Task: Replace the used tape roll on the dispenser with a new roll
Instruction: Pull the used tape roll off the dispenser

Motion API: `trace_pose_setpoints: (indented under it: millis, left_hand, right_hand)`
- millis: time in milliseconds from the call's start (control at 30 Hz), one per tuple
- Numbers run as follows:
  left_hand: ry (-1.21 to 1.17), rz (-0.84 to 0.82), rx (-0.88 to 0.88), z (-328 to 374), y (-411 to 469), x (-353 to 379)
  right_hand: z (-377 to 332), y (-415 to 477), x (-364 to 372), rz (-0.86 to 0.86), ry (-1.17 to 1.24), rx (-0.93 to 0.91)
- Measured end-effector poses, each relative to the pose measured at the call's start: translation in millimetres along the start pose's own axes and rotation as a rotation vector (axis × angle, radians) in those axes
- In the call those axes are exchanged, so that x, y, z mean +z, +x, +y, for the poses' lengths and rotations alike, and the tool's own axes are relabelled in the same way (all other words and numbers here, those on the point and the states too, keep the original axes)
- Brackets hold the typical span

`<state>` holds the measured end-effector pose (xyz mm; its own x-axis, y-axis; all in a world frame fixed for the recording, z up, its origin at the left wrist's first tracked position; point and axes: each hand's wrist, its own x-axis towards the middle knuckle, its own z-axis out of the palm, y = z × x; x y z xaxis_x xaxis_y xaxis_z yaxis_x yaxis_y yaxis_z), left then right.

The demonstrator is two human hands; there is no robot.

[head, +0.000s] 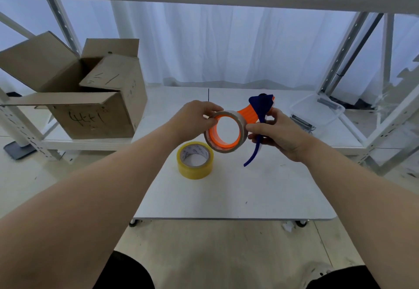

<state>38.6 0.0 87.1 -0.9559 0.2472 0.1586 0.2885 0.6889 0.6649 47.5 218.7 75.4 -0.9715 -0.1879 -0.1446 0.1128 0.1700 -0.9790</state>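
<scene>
An orange tape dispenser (248,114) with a dark blue blade guard and strap is held in the air above the white table (233,198). A thin, nearly used-up brownish tape roll (244,132) sits around its orange ring. My left hand (197,116) pinches the upper left rim of that roll. My right hand (274,131) grips the dispenser's handle and blue strap on the right. A full yellow tape roll (195,160) lies flat on the table just below the dispenser, touching neither hand.
An open cardboard box (90,107) stands on a low shelf at the left. A clear plastic tub (317,113) with metal parts sits at the back right. White metal shelving (385,111) frames the right side and a shelf beam runs overhead.
</scene>
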Motion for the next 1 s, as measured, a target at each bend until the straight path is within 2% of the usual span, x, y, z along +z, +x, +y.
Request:
trace_pose_setpoints:
  millis: [100,200,300,500,667,900,1000]
  left_hand:
    - [-0.043,0.024,0.009,4,0,4]
    - [-0.184,0.020,0.041,5,-4,-2]
    - [-0.312,0.114,-0.048,-6,-2,-10]
    - [-0.106,0.161,-0.294,-34,8,0]
    - [-0.117,0.096,-0.441,-43,32,20]
    - [-0.098,0.030,-0.475,-47,78,50]
    - [-0.055,-0.050,-0.467,-55,87,73]
  right_hand:
    - [1,4,-1,0.091,0.010,0.008]
    - [5,9,-2,0.295,0.033,-0.011]
    - [10,11,-8,0.439,0.054,-0.020]
    - [19,14,-12,0.359,0.037,0.007]
    - [26,28,-18,0.352,0.023,0.010]
    - [47,60,-43,0.334,0.054,0.170]
    - [60,71,-44,0.343,0.053,0.209]
